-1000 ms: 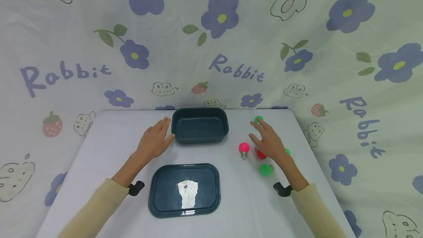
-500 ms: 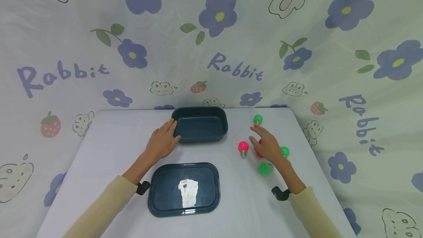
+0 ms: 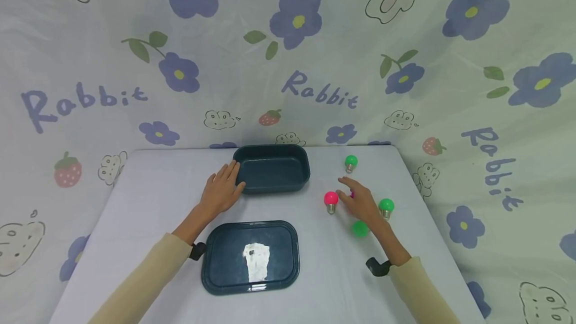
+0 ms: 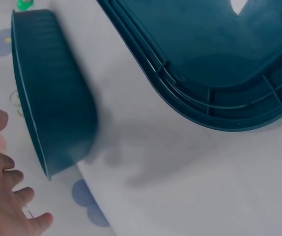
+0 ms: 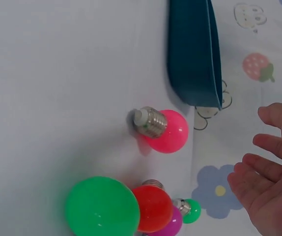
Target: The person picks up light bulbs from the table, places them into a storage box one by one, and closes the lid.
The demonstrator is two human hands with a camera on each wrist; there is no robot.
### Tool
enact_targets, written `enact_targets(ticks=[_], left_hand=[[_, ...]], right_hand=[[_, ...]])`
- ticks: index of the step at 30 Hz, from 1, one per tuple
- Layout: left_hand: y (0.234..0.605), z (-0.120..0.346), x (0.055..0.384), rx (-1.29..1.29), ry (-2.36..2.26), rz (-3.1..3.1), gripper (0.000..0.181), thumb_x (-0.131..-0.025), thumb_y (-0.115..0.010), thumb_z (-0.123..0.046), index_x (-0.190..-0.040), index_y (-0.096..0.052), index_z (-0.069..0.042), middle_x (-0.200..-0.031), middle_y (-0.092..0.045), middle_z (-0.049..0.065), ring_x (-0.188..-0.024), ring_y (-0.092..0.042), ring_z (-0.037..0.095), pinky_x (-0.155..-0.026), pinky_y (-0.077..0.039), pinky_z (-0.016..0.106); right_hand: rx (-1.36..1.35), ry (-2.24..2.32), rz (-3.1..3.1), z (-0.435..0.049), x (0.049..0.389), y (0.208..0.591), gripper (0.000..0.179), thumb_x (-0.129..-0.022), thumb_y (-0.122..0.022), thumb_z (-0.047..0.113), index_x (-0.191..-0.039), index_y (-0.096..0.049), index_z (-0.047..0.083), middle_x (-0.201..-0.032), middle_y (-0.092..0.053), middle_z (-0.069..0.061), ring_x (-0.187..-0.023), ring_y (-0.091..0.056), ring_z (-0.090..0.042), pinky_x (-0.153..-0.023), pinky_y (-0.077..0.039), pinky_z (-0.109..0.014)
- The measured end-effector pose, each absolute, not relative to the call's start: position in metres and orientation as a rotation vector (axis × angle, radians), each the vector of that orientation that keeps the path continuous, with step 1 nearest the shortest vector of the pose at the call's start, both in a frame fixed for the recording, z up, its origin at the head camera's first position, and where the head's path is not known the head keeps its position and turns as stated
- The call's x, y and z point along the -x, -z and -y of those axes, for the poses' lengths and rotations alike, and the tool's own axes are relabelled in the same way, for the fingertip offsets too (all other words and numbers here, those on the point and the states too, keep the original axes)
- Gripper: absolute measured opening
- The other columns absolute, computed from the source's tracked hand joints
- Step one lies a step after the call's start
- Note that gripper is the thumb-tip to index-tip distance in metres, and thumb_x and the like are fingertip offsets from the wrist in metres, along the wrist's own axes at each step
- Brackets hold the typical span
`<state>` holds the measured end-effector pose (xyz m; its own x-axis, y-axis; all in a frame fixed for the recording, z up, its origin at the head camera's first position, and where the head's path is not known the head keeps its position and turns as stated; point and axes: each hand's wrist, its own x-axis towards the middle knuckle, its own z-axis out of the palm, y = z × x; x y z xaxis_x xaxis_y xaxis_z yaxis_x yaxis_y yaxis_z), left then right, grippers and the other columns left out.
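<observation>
My left hand (image 3: 220,190) lies with straight fingers over the left edge of a dark teal plastic box (image 3: 272,189). The left wrist view shows those fingers (image 4: 14,178) spread beside the box's rim. Over a cluster of small coloured light bulbs hovers my right hand (image 3: 361,203), empty, its fingers relaxed and pointing left. Closest to its fingertips is a pink bulb (image 3: 331,199). Beneath it, a red bulb (image 5: 153,209) and a purple bulb (image 5: 173,223) are mostly hidden in the head view. Green bulbs lie behind (image 3: 351,161), right (image 3: 386,206) and in front (image 3: 359,229) of the hand.
A matching teal lid (image 3: 229,259) lies flat on the white-covered table (image 3: 153,189), nearer the person than the box. Behind and beside the table hangs a pale curtain (image 3: 243,79) with flowers and rabbits. Each wrist carries a small black camera (image 3: 378,267).
My left hand has moved right to the box's edge. The right hand has drawn back and lower toward the pink bulb, uncovering the far green bulb and the right one.
</observation>
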<state>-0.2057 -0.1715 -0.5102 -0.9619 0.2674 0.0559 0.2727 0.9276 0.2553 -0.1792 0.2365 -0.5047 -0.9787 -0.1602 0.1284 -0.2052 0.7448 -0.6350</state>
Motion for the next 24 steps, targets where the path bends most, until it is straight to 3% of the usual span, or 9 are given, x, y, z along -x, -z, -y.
enact_targets(ticks=[9, 15, 24], left_hand=[[0.518, 0.177, 0.215, 0.407, 0.408, 3.054, 0.066, -0.106, -0.047, -0.031, -0.155, -0.023, 0.007, -0.16, -0.022, 0.025, -0.145, -0.022, 0.043, -0.11, -0.023, 0.066], [0.523, 0.18, 0.221, 0.389, 0.4, 3.09, 0.066, -0.106, -0.043, -0.031, -0.155, -0.02, 0.007, -0.161, -0.018, 0.025, -0.147, -0.019, 0.042, -0.112, -0.018, 0.065], [0.525, 0.181, 0.229, 0.347, 0.434, 3.149, 0.066, -0.108, -0.038, -0.032, -0.157, -0.013, 0.004, -0.164, -0.011, 0.023, -0.149, -0.012, 0.041, -0.113, -0.013, 0.065]], right_hand=[[-0.236, -1.103, 2.872, -0.232, 0.177, 0.519, 0.044, -0.096, -0.067, 0.021, -0.137, -0.06, 0.006, -0.14, -0.057, -0.016, -0.121, -0.058, -0.038, -0.099, -0.046, -0.054], [-0.2, -1.175, 2.861, -0.23, 0.175, 0.529, 0.044, -0.094, -0.07, 0.02, -0.134, -0.062, 0.004, -0.133, -0.061, -0.019, -0.108, -0.063, -0.039, -0.086, -0.053, -0.052], [-0.128, -1.234, 2.889, -0.226, 0.174, 0.536, 0.047, -0.093, -0.069, 0.016, -0.137, -0.059, 0.004, -0.141, -0.056, -0.018, -0.126, -0.054, -0.039, -0.099, -0.047, -0.05]])
